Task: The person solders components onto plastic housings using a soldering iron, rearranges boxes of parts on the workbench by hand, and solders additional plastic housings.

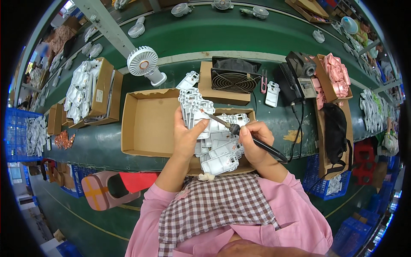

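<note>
My left hand (187,135) holds a white plastic fan housing part (198,112) upright over a shallow cardboard box (145,124). My right hand (255,143) grips a black soldering iron (252,139), and its metal tip touches the part near the top. Below the hands lies a pile of similar white housing parts (220,152) in a second cardboard tray. A black cable runs from the iron's handle to the right.
A green bench (222,32) holds a white handheld fan (145,64), a black extractor fan (235,75) on a box, a black soldering station (299,70), boxes of white parts (83,92) and pink parts (336,73). Blue crates (17,132) stand at left and lower right.
</note>
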Tool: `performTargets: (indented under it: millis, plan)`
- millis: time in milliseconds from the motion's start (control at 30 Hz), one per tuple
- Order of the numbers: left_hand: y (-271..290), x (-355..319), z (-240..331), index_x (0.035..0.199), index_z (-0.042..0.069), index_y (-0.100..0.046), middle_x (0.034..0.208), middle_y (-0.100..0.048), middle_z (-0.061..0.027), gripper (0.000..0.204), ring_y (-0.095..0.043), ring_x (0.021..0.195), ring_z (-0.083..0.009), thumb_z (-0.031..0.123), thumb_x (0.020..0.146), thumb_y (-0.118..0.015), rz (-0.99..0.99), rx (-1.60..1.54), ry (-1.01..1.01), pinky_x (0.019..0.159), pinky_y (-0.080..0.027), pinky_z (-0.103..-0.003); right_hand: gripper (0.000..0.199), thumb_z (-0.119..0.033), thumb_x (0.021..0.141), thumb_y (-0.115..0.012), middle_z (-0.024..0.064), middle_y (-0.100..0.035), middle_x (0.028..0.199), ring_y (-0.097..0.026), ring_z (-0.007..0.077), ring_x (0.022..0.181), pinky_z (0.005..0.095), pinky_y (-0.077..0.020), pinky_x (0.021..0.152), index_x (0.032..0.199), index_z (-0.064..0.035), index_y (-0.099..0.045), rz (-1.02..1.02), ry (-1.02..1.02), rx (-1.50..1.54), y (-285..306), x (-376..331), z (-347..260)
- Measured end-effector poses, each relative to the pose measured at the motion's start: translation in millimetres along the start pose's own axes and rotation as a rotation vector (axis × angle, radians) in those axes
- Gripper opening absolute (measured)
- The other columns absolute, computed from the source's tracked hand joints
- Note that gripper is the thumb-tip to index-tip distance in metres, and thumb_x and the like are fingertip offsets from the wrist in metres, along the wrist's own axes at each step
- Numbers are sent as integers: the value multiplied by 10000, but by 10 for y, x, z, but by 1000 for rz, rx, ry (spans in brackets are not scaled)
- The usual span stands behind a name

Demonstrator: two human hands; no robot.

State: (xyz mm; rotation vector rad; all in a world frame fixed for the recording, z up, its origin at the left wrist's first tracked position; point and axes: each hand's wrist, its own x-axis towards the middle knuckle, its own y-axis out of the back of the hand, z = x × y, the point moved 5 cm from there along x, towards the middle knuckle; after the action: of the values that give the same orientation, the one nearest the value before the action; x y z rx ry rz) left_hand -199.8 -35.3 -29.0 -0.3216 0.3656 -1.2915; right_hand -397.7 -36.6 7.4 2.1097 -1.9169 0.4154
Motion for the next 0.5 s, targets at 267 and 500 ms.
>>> performTargets:
  millis: [267, 500]
  plan:
    - [3, -2, -8, 1272, 13, -384, 1122, -574, -86, 600, -582, 999, -151, 0, 774, -719, -7, 8, -5, 872, -480, -294, 119, -64, 871, -645, 73, -609, 709, -548, 87, 584, 230, -438, 521, 840, -15, -541, -2, -18, 14, -19, 11, -20]
    - [19, 1, -28, 1279, 14, -376, 1126, -572, -88, 606, -582, 999, -151, 5, 778, -717, -14, 20, -4, 869, -485, -297, 118, -60, 872, -641, 76, -612, 715, -547, 84, 581, 230, -442, 525, 839, -12, -539, 1, -30, -1, -19, 7, 19]
